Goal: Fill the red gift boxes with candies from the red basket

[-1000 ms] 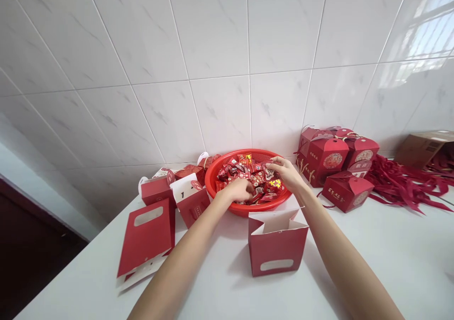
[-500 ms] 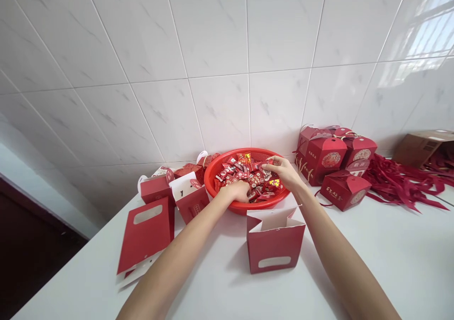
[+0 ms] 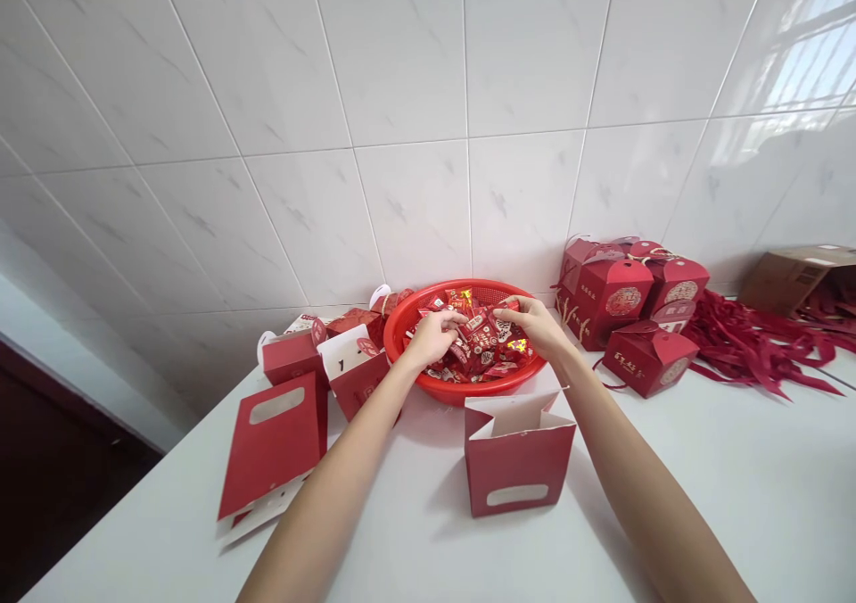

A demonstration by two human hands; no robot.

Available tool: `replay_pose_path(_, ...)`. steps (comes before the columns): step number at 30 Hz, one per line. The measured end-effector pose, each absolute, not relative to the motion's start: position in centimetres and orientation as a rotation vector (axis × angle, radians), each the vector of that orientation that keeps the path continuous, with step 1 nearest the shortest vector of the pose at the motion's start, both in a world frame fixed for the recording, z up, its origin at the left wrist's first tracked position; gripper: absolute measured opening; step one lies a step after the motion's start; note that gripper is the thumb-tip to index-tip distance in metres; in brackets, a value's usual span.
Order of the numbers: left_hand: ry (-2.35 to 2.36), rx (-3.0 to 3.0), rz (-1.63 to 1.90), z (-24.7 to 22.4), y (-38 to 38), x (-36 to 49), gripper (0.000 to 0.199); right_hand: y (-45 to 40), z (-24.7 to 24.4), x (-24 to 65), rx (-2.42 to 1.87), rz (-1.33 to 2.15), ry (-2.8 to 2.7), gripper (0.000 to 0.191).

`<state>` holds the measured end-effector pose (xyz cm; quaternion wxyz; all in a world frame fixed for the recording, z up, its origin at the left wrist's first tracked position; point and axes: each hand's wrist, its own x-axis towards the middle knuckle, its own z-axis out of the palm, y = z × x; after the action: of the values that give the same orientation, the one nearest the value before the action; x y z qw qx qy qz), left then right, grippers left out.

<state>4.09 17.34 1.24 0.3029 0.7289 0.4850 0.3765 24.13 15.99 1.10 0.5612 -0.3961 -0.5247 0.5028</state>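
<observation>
A red plastic basket (image 3: 401, 325) holds a heap of red-wrapped candies (image 3: 482, 346). My left hand (image 3: 433, 335) is over the basket's left part, its fingers pinched together on a wrapped candy at the top of the heap. From the right, my right hand (image 3: 535, 325) reaches over the rim, thumb and fingertips closed on another wrapped candy; its fingers partly cover it. In front of the basket, between my forearms, an open red paper box (image 3: 518, 465) stands upright with an oval window low on its face. Its inside bottom is hidden.
Left of the basket stand open red boxes (image 3: 351, 371) and a folded red carton (image 3: 271, 442) with an oval window. Several closed red gift boxes (image 3: 619, 304) are stacked at right, beside dark red ribbons (image 3: 749, 340) and a brown cardboard box (image 3: 795, 277). A tiled wall (image 3: 415, 219) borders the table.
My left hand has risen out of the candy heap and moved up and slightly left. My right hand stays at nearly the same spot, fingertips still together over the candies.
</observation>
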Motion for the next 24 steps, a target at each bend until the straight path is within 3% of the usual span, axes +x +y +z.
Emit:
replay_pose_path(16, 1.118, 1.677, 1.191, 1.3, 17.1, 4.1, 0.023, 15.7, 1.4, 24.1, -0.912, 1.175, -1.256, 0.034)
replay_pose_path(24, 0.938, 1.668, 1.095, 1.9, 16.2, 4.0, 0.019, 15.3, 1.9, 24.2, -0.772, 1.279, -1.238, 0.039)
